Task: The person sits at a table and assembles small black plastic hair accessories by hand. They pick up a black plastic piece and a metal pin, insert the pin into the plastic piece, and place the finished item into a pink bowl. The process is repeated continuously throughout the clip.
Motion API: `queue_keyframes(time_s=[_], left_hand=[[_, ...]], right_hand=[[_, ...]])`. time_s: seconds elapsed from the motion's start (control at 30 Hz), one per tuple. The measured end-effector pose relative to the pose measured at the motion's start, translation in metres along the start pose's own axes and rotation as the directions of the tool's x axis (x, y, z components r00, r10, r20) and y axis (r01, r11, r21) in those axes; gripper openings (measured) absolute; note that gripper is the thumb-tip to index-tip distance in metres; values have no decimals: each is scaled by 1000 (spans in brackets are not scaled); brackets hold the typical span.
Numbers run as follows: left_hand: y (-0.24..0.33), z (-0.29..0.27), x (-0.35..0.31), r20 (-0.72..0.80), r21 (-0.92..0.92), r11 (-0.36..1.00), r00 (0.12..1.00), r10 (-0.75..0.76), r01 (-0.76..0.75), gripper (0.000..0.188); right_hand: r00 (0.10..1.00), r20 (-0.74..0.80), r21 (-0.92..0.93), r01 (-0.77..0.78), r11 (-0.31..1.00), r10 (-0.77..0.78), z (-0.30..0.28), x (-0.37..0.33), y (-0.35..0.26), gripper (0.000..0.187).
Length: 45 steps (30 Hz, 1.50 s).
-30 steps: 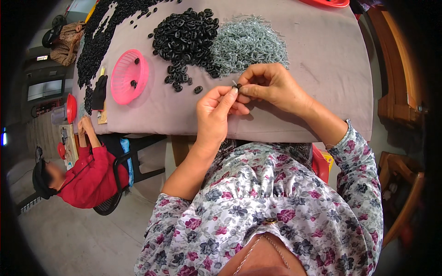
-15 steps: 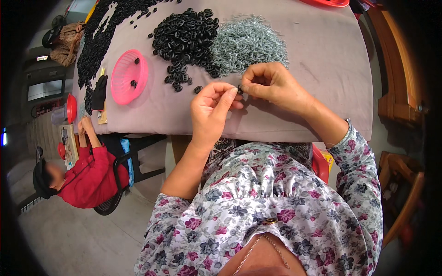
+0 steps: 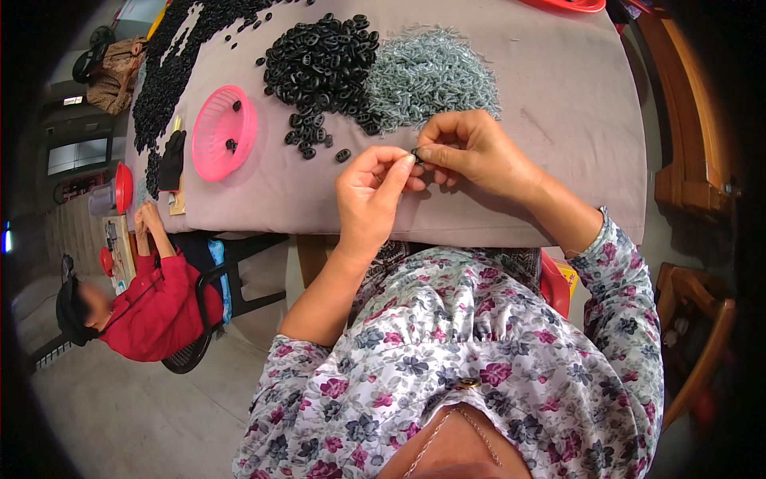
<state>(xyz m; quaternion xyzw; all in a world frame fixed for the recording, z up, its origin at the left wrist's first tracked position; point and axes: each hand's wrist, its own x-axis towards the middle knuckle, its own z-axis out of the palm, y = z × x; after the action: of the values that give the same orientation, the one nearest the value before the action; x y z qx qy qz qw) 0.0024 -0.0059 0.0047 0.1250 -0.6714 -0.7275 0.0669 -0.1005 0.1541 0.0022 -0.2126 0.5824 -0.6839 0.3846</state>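
Observation:
My left hand [image 3: 369,188] pinches a small black plastic piece [image 3: 416,156] between thumb and forefinger. From the other side my right hand [image 3: 479,158] closes its thumb and fingertips on the same piece; whether a silvery pin is between them is too small to tell. Just beyond my hands lies a heap of small silvery screw-like pieces [image 3: 435,76]. Left of it is a heap of black oval plastic pieces [image 3: 319,64] with holes through them. One loose black oval piece [image 3: 343,156] rests on the cloth near my left hand.
A pink slatted basket [image 3: 209,148] with a few black pieces stands to the left on the cloth-covered table [image 3: 558,96]. More black pieces [image 3: 152,120] spread along the far left. A co-worker in red [image 3: 163,311] sits at the left. A red tray [image 3: 570,4] shows at the far edge.
My left hand has shifted slightly to the right. The fingers of my right hand have moved a little around the black piece. The heaps look the same.

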Motion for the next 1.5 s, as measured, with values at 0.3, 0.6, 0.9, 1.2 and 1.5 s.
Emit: queue_keyframes(time_s=[0.3,0.6,0.9,1.2,1.5], left_hand=[[1,0,-1,2,11,997,997,-76,76,11],[-2,0,-1,38,48,998,999,-38,36,14],[-4,-2,1,52,17,998,997,-57,56,14],[-3,-9,5,52,-113,977,983,-178,183,34],[-3,-12,8,83,-233,937,965,-247,260,21]], right_hand=[[1000,-8,-6,-19,1000,19,-2,2,3,10],[1000,6,-12,-5,1000,5,-3,3,2,8],[1000,8,-8,-15,1000,15,-4,3,1,9],[937,-85,-318,298,900,-340,4,-2,3,12],[885,-29,-445,405,798,-465,5,-1,5,15]])
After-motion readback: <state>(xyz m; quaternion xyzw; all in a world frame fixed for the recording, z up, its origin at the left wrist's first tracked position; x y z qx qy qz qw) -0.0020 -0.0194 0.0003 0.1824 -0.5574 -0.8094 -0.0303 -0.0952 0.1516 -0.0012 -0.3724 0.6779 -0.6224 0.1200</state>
